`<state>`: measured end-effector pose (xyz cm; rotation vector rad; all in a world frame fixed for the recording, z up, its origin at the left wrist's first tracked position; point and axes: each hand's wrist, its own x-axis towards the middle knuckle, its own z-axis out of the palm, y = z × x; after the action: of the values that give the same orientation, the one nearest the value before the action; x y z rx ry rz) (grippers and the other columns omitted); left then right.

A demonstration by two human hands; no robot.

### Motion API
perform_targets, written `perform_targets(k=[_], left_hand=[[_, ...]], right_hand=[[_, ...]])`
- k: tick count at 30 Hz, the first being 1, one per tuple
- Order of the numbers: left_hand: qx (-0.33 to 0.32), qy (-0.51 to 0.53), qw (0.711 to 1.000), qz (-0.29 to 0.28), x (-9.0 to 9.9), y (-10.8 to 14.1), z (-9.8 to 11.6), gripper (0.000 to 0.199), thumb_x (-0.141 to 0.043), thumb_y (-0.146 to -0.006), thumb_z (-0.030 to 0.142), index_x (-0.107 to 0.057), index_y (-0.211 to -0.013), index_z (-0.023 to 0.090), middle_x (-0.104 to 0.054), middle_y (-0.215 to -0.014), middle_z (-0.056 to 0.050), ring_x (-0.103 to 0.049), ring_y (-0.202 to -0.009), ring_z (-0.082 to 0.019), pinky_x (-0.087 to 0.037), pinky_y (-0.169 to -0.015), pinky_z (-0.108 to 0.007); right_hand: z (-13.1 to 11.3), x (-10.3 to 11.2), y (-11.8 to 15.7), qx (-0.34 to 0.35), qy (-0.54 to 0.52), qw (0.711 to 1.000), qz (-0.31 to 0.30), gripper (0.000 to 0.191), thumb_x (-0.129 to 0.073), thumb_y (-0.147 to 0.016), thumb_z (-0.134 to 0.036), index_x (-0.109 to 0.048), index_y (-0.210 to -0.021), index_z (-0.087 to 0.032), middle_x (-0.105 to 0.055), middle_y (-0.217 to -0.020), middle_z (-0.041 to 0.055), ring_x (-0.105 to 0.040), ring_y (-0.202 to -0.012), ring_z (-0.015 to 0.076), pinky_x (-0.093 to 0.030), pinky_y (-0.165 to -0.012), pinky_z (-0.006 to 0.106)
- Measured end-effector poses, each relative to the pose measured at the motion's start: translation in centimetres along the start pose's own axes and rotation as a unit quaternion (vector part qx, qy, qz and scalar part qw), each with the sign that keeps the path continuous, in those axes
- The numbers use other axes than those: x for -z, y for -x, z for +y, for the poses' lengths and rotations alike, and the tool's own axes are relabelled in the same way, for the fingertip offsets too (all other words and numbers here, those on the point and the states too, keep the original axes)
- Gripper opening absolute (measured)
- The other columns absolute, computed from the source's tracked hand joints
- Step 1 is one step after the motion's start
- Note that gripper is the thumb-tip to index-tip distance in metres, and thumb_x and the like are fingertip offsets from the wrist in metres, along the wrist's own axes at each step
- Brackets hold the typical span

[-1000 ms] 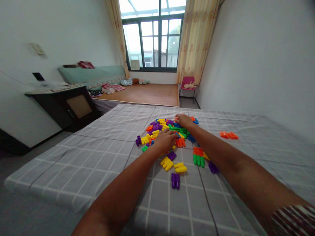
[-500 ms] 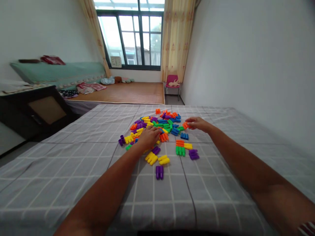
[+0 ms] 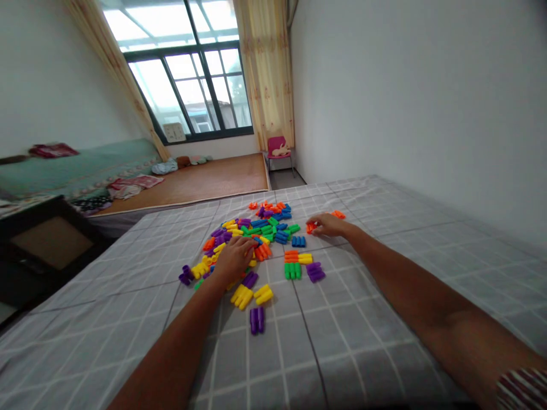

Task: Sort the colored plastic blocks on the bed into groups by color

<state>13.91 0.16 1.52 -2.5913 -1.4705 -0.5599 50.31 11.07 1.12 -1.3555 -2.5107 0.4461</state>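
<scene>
A loose heap of colourful plastic building blocks [image 3: 258,224], shaped like joined tubes, lies on a checked grey cloth [image 3: 367,353]. My left hand [image 3: 234,257] rests palm down over the near left of the heap, fingers extended towards a blue block [image 3: 257,241] and orange blocks [image 3: 262,251]. Its fingertips are partly hidden. To the right of the heap, my right hand [image 3: 328,224] pinches an orange block [image 3: 310,228] between thumb and fingers. Just beyond the right wrist lies another orange block [image 3: 339,214].
Nearer me are joined orange, yellow and green blocks [image 3: 293,270], a purple block [image 3: 315,272], yellow blocks [image 3: 242,296] and a purple pair [image 3: 257,320]. Further off stand a low bed [image 3: 205,181], a pink chair [image 3: 277,144] and a dark cabinet [image 3: 47,239].
The view has tilted and swung right. My right hand has shifted slightly away from the heap with an orange block. Another orange block now shows beyond that wrist. My left hand stays on the heap.
</scene>
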Motion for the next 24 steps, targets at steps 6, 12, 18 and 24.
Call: perform_targets(k=[6, 12, 18, 24], left_hand=[[-0.009, -0.011, 1.000, -0.005, 0.2, 0.0, -0.2, 0.032, -0.041, -0.097, 0.031, -0.067, -0.115, 0.024, -0.067, -0.119, -0.005, -0.055, -0.111, -0.024, -0.047, -0.097, -0.041], [-0.007, -0.006, 1.000, 0.004, 0.0, 0.0, -0.4, 0.031, -0.042, -0.096, 0.031, -0.067, -0.112, 0.025, -0.067, -0.117, -0.005, -0.055, -0.110, -0.023, -0.047, -0.097, -0.041], [-0.004, -0.001, 1.000, -0.003, 0.1, 0.0, -0.6, 0.030, -0.043, -0.096, 0.030, -0.067, -0.113, 0.025, -0.066, -0.118, -0.004, -0.055, -0.111, -0.023, -0.047, -0.098, -0.042], [0.000, 0.001, 1.000, -0.007, 0.3, -0.1, -0.4, 0.031, -0.042, -0.096, 0.031, -0.067, -0.114, 0.025, -0.066, -0.119, -0.005, -0.056, -0.111, -0.023, -0.047, -0.098, -0.042]], right_hand=[[5.4, 6.8, 0.3, -0.074, 0.003, 0.990, 0.124, 0.050, -0.061, -0.077, -0.013, -0.064, -0.126, -0.022, -0.066, -0.127, 0.0053, -0.065, -0.104, 0.0214, -0.050, -0.092, 0.031], [12.0, 7.4, 2.2, -0.174, 0.018, 0.980, 0.100, 0.053, -0.060, -0.069, -0.005, -0.067, -0.121, -0.015, -0.065, -0.127, 0.0116, -0.062, -0.113, 0.0259, -0.048, -0.098, 0.034], [13.9, 4.4, 2.8, -0.182, -0.018, 0.982, 0.050, 0.059, -0.066, -0.064, -0.014, -0.066, -0.123, -0.018, -0.067, -0.123, 0.0109, -0.065, -0.106, 0.0278, -0.051, -0.091, 0.036], [13.3, 4.9, 2.8, -0.162, -0.066, 0.985, -0.003, 0.059, -0.068, -0.066, -0.017, -0.066, -0.124, -0.021, -0.065, -0.128, 0.0078, -0.062, -0.113, 0.0267, -0.050, -0.095, 0.035]])
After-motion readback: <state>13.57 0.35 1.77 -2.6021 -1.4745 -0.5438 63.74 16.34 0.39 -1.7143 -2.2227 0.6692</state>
